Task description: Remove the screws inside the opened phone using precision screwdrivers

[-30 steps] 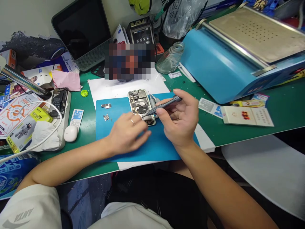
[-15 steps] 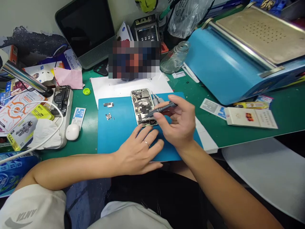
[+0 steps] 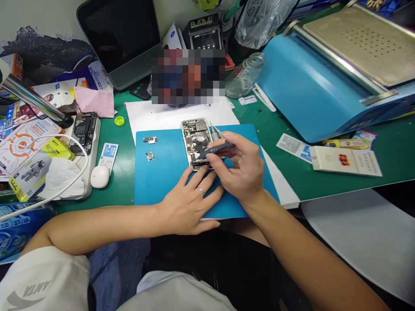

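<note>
An opened phone (image 3: 196,137), its inner parts exposed, lies on a blue mat (image 3: 158,181). My right hand (image 3: 243,166) pinches a dark, slim screwdriver (image 3: 218,149), slanted with its tip over the lower part of the phone. My left hand (image 3: 194,201) rests flat on the mat, fingers spread, its fingertips touching the phone's lower edge. Beside the phone's right edge lie grey pen-like tools (image 3: 215,133), partly hidden by my right hand. Two small metal phone parts, an upper one (image 3: 150,140) and a lower one (image 3: 149,156), lie on the mat's left side.
A blue machine with a metal plate (image 3: 308,86) stands at the right, behind a white box (image 3: 345,160). A glass jar (image 3: 244,75) leans at the back. To the left are a white earbud case (image 3: 100,177), a white cable (image 3: 84,166) and packages.
My right hand and the screwdriver have shifted slightly left over the phone, the handle end a bit lower. My left hand stays at the phone's lower edge. The view has moved slightly.
</note>
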Demonstrator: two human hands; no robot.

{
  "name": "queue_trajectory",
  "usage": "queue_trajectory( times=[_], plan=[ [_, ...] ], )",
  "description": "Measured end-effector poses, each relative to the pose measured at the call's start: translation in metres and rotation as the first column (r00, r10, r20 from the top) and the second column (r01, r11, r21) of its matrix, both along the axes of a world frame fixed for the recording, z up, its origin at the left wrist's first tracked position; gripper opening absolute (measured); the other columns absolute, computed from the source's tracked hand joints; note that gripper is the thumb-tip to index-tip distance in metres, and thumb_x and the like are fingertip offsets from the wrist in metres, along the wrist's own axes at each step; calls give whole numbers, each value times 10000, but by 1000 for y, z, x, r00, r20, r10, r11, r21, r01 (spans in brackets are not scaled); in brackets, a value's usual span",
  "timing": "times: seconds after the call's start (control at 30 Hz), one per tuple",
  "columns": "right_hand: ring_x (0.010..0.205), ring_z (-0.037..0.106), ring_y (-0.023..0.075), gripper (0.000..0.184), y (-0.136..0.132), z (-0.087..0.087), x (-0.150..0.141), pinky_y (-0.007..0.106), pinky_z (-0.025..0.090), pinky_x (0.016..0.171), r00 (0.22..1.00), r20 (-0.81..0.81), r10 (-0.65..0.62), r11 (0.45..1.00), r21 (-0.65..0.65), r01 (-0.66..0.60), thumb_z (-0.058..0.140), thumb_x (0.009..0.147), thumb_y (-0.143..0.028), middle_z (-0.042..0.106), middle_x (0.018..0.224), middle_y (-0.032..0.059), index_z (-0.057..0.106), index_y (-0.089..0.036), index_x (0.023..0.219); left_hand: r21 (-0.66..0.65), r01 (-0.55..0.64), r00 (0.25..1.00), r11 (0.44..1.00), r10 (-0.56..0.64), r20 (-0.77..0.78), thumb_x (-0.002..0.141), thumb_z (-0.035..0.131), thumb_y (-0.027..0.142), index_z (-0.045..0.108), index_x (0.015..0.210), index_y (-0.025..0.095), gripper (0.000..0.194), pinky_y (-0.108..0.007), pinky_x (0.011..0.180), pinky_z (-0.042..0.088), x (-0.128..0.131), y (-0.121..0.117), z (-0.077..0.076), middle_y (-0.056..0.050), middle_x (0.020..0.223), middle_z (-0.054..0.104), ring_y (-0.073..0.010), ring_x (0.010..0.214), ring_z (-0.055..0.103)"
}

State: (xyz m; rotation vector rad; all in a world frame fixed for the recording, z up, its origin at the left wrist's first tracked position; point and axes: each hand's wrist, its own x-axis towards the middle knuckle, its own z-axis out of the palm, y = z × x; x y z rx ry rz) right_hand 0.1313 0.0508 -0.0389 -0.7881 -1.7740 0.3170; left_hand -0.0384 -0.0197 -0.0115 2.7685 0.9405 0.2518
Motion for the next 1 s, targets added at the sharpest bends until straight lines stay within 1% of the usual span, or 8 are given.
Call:
queue_trajectory(
  times=[0.13, 0.37, 0.5, 0.6, 0.7, 0.8, 0.87, 1.0],
  plan=[
    [949, 734, 216, 598, 0, -1, 0, 308, 673, 667, 1000, -12, 4, 999, -32, -5, 680, 903, -155, 697, 1129, 68, 467, -307, 1440, 5, 3, 1000, 1000, -3, -7, 919, 593, 609, 393, 1517, 52, 841, -627, 1216, 213, 0, 0, 1, -288, 1569, 353, -466, 1498, 272],
    [949, 732, 212, 627, 1, 0, 0, 300, 671, 674, 1000, 17, 6, 1000, -22, -5, 678, 898, -138, 698, 1117, 64, 456, -315, 1458, 20, 4, 1000, 1000, -3, -23, 925, 582, 609, 389, 1515, 52, 834, -622, 1212, 213, 0, 0, 1, -280, 1565, 366, -456, 1495, 288],
    [946, 731, 212, 671, 0, 2, 0, 306, 669, 690, 997, 81, -1, 999, 50, -4, 676, 897, -132, 707, 1127, 60, 425, -315, 1492, 23, 8, 1000, 1000, -7, -23, 928, 580, 604, 400, 1508, 50, 822, -629, 1205, 221, 0, 1, 2, -279, 1556, 381, -461, 1488, 299],
    [944, 735, 217, 712, 0, 6, -1, 321, 669, 724, 991, 136, 10, 994, 109, -25, 663, 897, -111, 717, 1124, 65, 389, -301, 1526, 36, 11, 1000, 999, -11, -7, 935, 570, 596, 438, 1478, 57, 776, -633, 1197, 237, 0, 1, 1, -274, 1528, 419, -462, 1479, 312],
    [972, 740, 227, 731, -1, 9, -3, 341, 664, 781, 982, 189, 11, 985, 167, -43, 634, 901, -71, 727, 1150, 91, 356, -262, 1549, 50, 16, 1000, 999, -17, 8, 934, 570, 588, 493, 1424, 67, 720, -639, 1190, 249, 0, 1, 0, -269, 1493, 459, -461, 1462, 338],
    [1003, 740, 230, 742, 0, 14, -4, 346, 651, 831, 967, 253, 11, 965, 252, -77, 630, 898, -54, 738, 1161, 111, 342, -229, 1559, 53, 18, 1000, 998, -18, 10, 929, 576, 587, 517, 1397, 71, 700, -641, 1193, 245, -1, 1, -1, -264, 1468, 482, -462, 1448, 355],
    [1020, 737, 223, 736, 1, 18, -3, 345, 643, 852, 952, 305, 25, 960, 260, -108, 620, 910, -66, 744, 1165, 102, 331, -236, 1565, 49, 16, 1000, 999, -16, 13, 928, 575, 587, 508, 1407, 70, 708, -639, 1200, 234, -1, 1, -1, -259, 1463, 486, -460, 1446, 355],
    [1011, 737, 217, 688, 10, 28, -3, 349, 636, 858, 925, 370, 84, 965, 203, -169, 607, 938, -113, 747, 1185, 94, 342, -249, 1558, 37, 6, 1000, 999, -6, 7, 922, 579, 586, 462, 1450, 64, 752, -631, 1200, 233, -1, 1, 1, -266, 1484, 461, -458, 1447, 350]
  ],
)
